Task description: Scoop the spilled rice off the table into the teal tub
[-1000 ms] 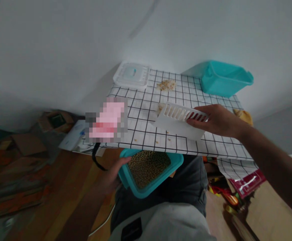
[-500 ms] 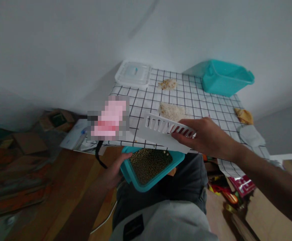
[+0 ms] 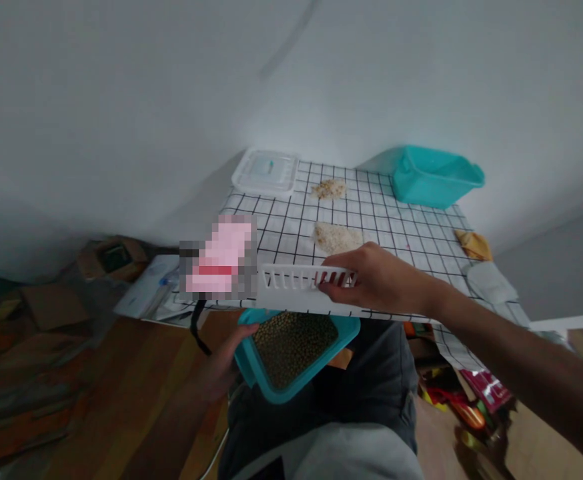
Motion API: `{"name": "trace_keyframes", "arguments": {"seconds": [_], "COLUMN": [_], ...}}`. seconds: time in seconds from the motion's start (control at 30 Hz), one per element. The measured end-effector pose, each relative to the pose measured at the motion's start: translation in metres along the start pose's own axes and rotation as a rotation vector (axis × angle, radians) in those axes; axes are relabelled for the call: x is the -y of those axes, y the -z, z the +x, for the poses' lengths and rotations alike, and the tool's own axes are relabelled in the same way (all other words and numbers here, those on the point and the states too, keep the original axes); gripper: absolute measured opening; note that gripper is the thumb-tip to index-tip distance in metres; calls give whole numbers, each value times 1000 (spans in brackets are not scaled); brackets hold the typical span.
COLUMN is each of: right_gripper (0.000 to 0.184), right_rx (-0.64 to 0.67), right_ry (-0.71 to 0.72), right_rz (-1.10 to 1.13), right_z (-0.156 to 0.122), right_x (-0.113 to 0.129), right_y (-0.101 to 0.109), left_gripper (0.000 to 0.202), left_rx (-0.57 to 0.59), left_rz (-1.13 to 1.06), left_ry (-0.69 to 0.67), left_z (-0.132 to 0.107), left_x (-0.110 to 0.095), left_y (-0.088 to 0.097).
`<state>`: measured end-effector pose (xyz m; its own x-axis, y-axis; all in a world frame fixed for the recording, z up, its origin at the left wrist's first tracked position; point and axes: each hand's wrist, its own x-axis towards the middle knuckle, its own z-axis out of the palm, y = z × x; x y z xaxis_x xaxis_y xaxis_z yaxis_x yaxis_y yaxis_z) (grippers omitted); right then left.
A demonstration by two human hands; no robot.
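Head view: the right hand has its fingers closed on the slotted upper part of a white plastic panel, at the panel's right end. The panel stands at the front edge of the counter, which is covered with a black-and-white checked cloth; whether its lower edge touches the cloth cannot be told. The left hand holds the turquoise tub by its left side, thumb over the rim; its remaining fingers are hidden. The tub sits below the counter's front edge, partly under it, above the person's legs, and contains small bean-like grains.

On the counter, a pale heap lies behind the panel, apart from it, with a smaller brownish heap farther back. A translucent lidded container occupies the back left corner; a second turquoise tub stands upright at back right. A yellow cloth and a white cloth lie along the right side. At front left is a pink item, obscured by pixelation, with a black strap hanging below
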<state>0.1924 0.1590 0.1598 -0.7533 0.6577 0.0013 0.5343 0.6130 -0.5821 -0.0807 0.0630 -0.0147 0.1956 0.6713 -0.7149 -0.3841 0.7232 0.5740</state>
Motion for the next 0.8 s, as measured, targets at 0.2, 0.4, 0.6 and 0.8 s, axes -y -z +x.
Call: {"name": "trace_keyframes", "arguments": {"seconds": [0.2, 0.4, 0.6, 0.8], "right_gripper": [19, 28, 26, 25], "right_rx": [-152, -366, -283, -227], "right_ry": [-188, -449, -447, -396], "right_rz": [-197, -408, -363, -309], "right_z": [-15, 2, 27, 25], "right_x": [-14, -55, -67, -56], "right_y": [33, 64, 68, 70], "left_gripper": [35, 41, 43, 32], "left_rx": [6, 47, 0, 10], "left_rz": [15, -22, 6, -26], "left_ry": [23, 67, 68, 68], "left_z": [-4, -2, 1, -2], "left_x": [-7, -1, 8, 9], "left_y": [-2, -14, -14, -12]}}
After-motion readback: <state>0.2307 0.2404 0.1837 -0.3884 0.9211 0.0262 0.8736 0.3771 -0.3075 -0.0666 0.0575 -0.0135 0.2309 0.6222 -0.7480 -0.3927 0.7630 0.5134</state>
